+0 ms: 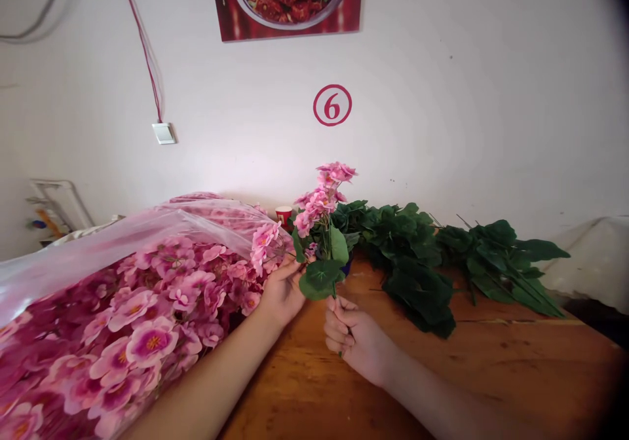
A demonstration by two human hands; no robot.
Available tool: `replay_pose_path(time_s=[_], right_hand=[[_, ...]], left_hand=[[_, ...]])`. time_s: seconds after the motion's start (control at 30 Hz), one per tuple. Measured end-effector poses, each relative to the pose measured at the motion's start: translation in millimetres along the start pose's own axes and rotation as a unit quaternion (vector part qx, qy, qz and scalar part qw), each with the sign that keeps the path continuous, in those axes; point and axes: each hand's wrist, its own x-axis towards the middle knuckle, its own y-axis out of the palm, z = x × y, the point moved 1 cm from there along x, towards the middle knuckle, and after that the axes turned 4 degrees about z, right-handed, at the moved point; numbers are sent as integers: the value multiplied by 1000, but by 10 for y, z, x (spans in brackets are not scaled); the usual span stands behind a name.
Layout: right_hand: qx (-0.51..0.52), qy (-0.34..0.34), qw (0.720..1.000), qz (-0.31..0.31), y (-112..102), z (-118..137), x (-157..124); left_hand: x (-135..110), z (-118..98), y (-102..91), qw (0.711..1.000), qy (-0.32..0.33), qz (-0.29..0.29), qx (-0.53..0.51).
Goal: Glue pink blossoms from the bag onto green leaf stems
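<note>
A pink flower spray [318,214] is being gripped by its stem in the closed right hand [356,338], while the left hand [282,293], its grip unclear, is being kept beside the lower leaves [319,279].

Your right fingers [337,325] pinch a thin, smooth green stem [335,289]. The pink blooms [319,204] look like matt fabric, and the dark green leaves [413,256] like faintly sheened cloth or plastic. A glossy, clear plastic bag [206,216] covers a heap of similar flowers [132,335]. The wooden desk [491,355] looks smooth and varnished, its grain showing.
</note>
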Motion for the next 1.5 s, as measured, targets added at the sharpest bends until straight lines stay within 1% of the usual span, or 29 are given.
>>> replay_pose_path(time_s=[0.07, 0.17, 0.27, 0.37, 0.53, 0.63, 0.87, 1.07, 1.17, 1.2, 1.27, 1.37, 1.43, 1.5], right_hand=[[5, 19, 1000, 4, -3, 14, -10], [5, 38, 999, -13, -9, 39, -23], [2, 41, 999, -25, -11, 55, -30], [-1, 39, 999, -20, -17, 59, -29], [5, 42, 999, -9, -40, 53, -11], [4, 44, 999, -10, -49, 47, -7], [-28, 32, 998, -39, -57, 23, -12], [-85, -12, 994, -63, -51, 11, -21], [-116, -35, 990, -72, -46, 10, -22], [-125, -45, 988, -75, -43, 18, -19], [-142, -73, 984, -85, -27, 62, -13], [-158, -147, 971, -99, 56, 239, -46], [-164, -223, 957, -92, 170, 438, -127], [-175, -302, 934, -71, 315, 674, -259]], left_hand=[[-2, 3, 7, 1000, 4, 15, 0], [-3, 10, 8, 999, 9, 35, 4], [-10, 16, 6, 999, -2, 45, -1], [-21, 15, 17, 999, -14, 49, -9], [-32, 14, 31, 998, -17, 22, -51], [-34, 17, 27, 998, -12, 17, -63], [-46, 4, 45, 995, -32, -27, -86], [-49, 10, 52, 995, -32, -30, -93], [-16, -4, 16, 997, -29, -6, -77], [0, -11, -2, 997, -24, 0, -72], [30, -20, -40, 998, -4, -5, -66], [51, -2, -77, 998, 11, -31, -56], [40, 35, -71, 999, -5, -11, -45], [13, 80, -47, 999, -25, 32, -33]])
